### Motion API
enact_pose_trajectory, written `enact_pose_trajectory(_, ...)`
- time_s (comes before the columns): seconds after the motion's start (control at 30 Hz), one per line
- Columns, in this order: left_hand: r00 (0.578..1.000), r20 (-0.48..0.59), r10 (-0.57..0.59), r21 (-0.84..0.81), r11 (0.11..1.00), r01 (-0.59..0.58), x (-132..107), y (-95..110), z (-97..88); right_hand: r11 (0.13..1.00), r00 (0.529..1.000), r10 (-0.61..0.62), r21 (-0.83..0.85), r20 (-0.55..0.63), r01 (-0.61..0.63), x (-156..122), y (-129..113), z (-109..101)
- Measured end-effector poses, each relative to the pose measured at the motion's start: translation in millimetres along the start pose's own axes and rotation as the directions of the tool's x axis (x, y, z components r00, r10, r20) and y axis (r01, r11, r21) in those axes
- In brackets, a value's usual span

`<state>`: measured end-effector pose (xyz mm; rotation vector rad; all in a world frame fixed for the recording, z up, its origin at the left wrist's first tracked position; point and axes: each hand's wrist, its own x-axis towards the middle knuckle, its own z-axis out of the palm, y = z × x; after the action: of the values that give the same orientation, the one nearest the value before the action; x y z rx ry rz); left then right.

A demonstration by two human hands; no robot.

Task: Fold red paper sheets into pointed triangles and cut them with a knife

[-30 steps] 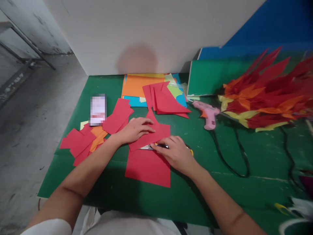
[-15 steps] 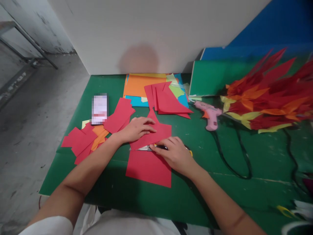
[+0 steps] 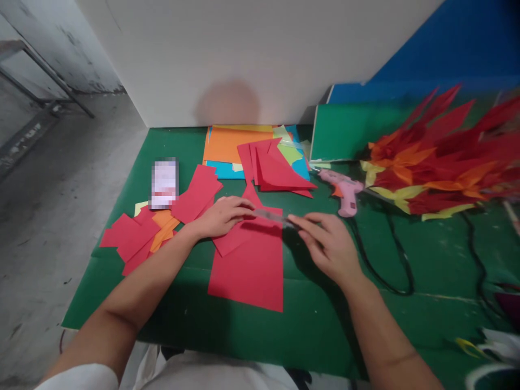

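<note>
My left hand (image 3: pixel 228 216) lies palm down on a red paper sheet (image 3: pixel 252 265), its fingers stretched out and slightly bent. Raised over the paper, my right hand (image 3: pixel 329 244) grips a long, narrow metal blade (image 3: pixel 271 216), blurred by motion. Its tip points left, close to my left fingertips. The handle is mostly hidden in my fingers, so I cannot tell if this is a knife or scissors. A separate red flap lies across the upper part of the sheet, under my left hand.
Red paper pieces (image 3: pixel 138 238) and a phone (image 3: pixel 164 184) lie to the left. Behind are folded red papers (image 3: pixel 276 168) and orange sheets (image 3: pixel 227 142). A pink glue gun (image 3: pixel 345 195) with a black cord and a red-orange paper flame shape (image 3: pixel 430 162) are at right.
My right hand has lifted off the paper and moved right and up with the blade, which lay across the sheet before. My left hand stays nearly still. The view has shifted slightly.
</note>
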<state>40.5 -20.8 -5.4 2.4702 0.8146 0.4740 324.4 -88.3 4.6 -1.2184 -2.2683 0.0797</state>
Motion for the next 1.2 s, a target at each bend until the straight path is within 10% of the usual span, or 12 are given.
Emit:
enact_pose_trajectory(0.37,0.993,0.117,-0.014,0.011,1.000,0.012,-3.1,9.4,-5.8,0.948,0.990,0.139,-0.287,-0.010,-0.136,-2.5,16.7,8.2)
enact_pose_trajectory(0.83,0.960,-0.205,-0.189,-0.500,0.864,0.063,0.6,-5.7,7.5,0.985,0.951,-0.174,0.059,0.257,0.164,22.5,-40.0,34.5)
enact_pose_trajectory(1.2,0.923,-0.173,-0.343,-0.728,0.676,0.115,3.2,-8.8,7.5,0.971,0.954,-0.225,0.122,0.197,0.204,25.2,-38.9,39.1)
